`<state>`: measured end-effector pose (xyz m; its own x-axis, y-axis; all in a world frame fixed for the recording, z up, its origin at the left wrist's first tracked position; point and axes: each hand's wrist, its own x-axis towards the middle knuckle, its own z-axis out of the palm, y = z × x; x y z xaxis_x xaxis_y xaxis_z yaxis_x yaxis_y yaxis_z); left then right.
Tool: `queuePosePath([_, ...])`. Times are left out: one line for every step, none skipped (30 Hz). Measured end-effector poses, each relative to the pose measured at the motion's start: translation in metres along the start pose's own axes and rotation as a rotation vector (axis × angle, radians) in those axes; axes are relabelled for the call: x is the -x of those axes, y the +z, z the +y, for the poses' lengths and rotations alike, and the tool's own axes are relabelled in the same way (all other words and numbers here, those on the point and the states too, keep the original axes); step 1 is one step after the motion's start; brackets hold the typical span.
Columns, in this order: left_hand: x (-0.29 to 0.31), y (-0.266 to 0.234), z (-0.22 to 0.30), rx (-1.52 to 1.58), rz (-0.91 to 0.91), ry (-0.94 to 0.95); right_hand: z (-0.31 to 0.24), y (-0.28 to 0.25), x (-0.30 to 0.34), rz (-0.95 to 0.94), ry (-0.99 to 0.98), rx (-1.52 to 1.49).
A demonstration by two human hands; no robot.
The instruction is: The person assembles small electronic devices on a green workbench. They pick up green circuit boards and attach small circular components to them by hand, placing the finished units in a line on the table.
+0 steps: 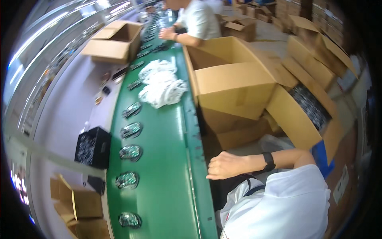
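My right hand [226, 165] is curled into a loose fist beside the right edge of the green conveyor belt [165, 159], with no object showing in it. A black band circles that wrist, and the white sleeve [294, 195] covers my upper arm. My left hand is out of view. Along the belt's left side lies a row of small oval dark assemblies with green circuit boards showing; the nearest ones are a bottom assembly [129, 220] and another above it [127, 180]. Farther up the belt sits a heap of white, crumpled, cloth-like or plastic material [162, 85].
A large open carton [234, 81] stands against the belt's right side; another carton [302, 115] holds many dark parts. Left of the belt are a black bin [102, 148] of parts and open cartons [85, 203]. A co-worker [199, 22] reaches over the far belt.
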<state>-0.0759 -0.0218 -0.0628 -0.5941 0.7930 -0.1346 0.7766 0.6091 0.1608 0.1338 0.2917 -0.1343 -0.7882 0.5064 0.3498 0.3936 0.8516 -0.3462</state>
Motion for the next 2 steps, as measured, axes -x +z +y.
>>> queuePosePath([-0.001, -0.001, -0.004, -0.027, -0.025, 0.006, 0.007, -0.001, 0.022, -0.014, 0.1, 0.018])
queuePosePath([-0.001, -0.003, -0.008, -0.054, -0.048, 0.01, 0.009, 0.001, 0.037, -0.002, 0.139, 0.028])
